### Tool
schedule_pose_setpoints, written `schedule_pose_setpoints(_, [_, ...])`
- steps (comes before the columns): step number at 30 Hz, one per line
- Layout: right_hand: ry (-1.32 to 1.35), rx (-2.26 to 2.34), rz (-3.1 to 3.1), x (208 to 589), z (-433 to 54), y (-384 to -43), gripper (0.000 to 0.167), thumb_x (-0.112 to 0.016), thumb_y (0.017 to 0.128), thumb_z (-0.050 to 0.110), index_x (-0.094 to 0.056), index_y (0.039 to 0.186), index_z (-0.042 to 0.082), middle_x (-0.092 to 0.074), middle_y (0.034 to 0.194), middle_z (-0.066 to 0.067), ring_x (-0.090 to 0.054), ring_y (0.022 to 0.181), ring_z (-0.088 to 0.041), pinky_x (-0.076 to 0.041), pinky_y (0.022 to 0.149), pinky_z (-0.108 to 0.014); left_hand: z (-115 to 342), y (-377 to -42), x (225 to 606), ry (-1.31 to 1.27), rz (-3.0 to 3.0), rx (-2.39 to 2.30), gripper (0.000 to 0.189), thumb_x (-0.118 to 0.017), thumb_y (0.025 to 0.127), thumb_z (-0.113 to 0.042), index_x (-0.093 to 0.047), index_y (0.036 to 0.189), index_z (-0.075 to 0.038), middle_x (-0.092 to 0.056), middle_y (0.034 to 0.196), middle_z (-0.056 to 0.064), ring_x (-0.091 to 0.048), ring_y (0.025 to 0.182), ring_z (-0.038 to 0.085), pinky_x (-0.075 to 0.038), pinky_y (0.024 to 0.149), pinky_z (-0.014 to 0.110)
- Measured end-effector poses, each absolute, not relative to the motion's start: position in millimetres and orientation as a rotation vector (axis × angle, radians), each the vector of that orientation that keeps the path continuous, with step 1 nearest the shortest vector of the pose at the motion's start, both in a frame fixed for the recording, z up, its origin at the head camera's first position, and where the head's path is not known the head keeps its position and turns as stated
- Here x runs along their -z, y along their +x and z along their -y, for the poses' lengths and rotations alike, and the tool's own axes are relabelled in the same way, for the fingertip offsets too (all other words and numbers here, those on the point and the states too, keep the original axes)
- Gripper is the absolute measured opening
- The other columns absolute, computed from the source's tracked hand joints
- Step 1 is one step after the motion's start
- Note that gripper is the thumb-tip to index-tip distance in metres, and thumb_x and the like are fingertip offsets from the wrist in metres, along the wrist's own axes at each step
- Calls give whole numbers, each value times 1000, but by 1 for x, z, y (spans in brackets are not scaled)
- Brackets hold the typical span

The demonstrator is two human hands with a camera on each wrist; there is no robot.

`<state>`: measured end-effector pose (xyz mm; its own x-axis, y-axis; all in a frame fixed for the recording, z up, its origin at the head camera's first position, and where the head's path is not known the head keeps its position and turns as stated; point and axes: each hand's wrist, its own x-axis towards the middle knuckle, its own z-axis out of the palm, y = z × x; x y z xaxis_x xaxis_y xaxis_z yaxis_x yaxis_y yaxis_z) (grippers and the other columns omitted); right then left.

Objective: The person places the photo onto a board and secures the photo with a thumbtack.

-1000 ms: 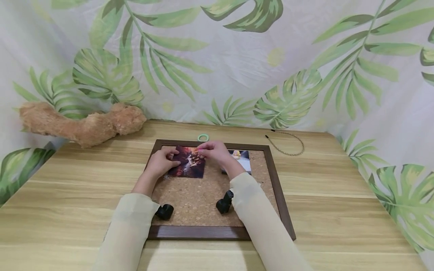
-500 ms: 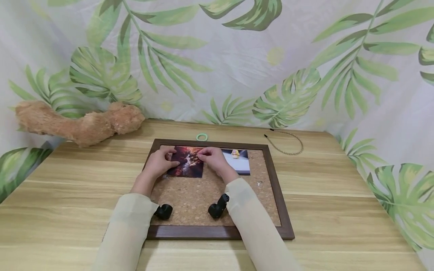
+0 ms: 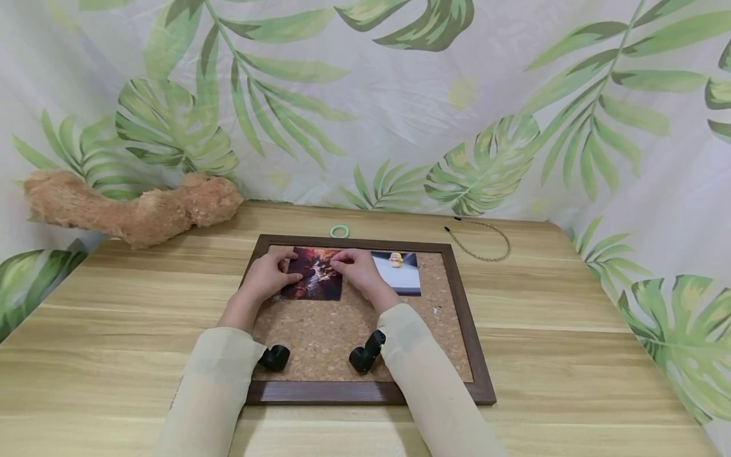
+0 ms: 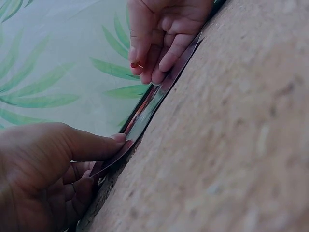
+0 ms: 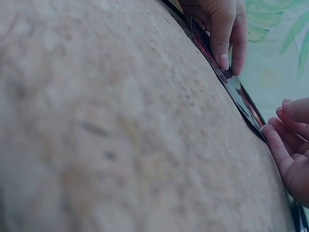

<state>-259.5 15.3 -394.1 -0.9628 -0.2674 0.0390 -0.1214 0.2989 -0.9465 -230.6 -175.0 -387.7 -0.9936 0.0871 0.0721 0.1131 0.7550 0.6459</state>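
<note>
A dark red printed photo (image 3: 320,285) lies on the framed corkboard (image 3: 320,336) near its upper left. My left hand (image 3: 264,277) rests on the photo's left side, with thumb and forefinger spread and touching its surface. In the left wrist view the photo's near corner lifts a little off the cork. At the photo's upper right side, my right hand (image 3: 363,276) pinches a small red push pin (image 4: 135,65) between thumb and forefinger; the pin shows only in part. The right hand's other fingertips touch the photo's edge in both wrist views.
Right of the right hand lies a second photo (image 3: 402,282) with a small yellow-and-pink figure (image 3: 396,259) at its top. Behind the board are a green ring (image 3: 339,231) and a thin cord (image 3: 502,247). A furry orange-brown object (image 3: 137,212) lies at the back left.
The right hand has come down and slightly left along the photo's right side, uncovering more of the second photo. The left hand stays on the photo. The head view has shifted slightly.
</note>
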Motion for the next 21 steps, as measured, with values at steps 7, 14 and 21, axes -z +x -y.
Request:
schedule_pose_setpoints(7, [-355,1737,-2436,395,-15,-260,10,-58,82,6,-64,84,-2,-59,79,-4,-50,71,-11,-39,62,-22,177,-232,389,-179,2974,882,53,-66,75,-32,-52,117,-3,-47,70,4,-44,62,21,-34,56,34])
schedule_pose_setpoints(14, [-362,1722,-2460,397,-16,-261,10,-59,82,6,-64,84,-1,-59,80,-4,-49,72,-12,-39,63,-22,175,-230,391,-231,2952,626,57,-64,73,-45,-57,112,-4,-49,97,16,-43,89,33,-36,68,46])
schedule_pose_setpoints(21, [-351,1726,-2447,395,-15,-261,10,-59,81,6,-65,83,-1,-59,83,-4,-49,74,-12,-39,63,-22,167,-232,399,-323,3032,553,73,-53,78,-51,-38,129,-1,-19,136,25,-11,121,43,-14,91,56])
